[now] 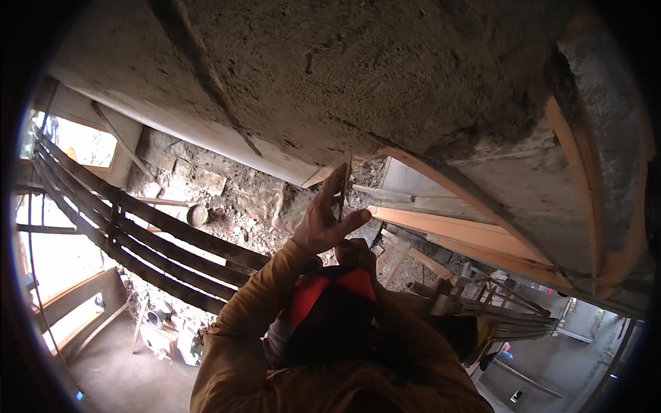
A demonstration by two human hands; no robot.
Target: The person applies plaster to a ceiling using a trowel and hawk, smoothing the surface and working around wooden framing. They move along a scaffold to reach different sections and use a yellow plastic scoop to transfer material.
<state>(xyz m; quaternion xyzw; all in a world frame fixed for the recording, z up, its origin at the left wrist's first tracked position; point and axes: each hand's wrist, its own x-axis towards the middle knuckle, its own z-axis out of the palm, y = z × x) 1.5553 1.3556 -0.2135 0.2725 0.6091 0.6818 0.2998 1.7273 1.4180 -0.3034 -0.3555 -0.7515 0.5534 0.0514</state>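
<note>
My left hand [322,221] is raised near the rough cement wall surface, fingers stretched up and the thumb spread to the right. Its palm side is next to a thin, flat tool [347,180], seen nearly edge-on, whose upper end reaches the lower edge of the cement surface [358,76]. Just below, my right hand [356,253] is closed; what it grips is hidden, and I cannot tell whether the tool's lower end runs into it. Under both hands is a red and black cloth item [327,303], partly between my yellow-brown sleeves.
Long dark scaffold poles [158,237] run across the left. Orange-toned boards [468,234] brace the right side. Far below lie rubble ground [234,199], a round bucket [197,215] and wooden planks [434,265]. More scaffold timbers [496,310] stand at lower right.
</note>
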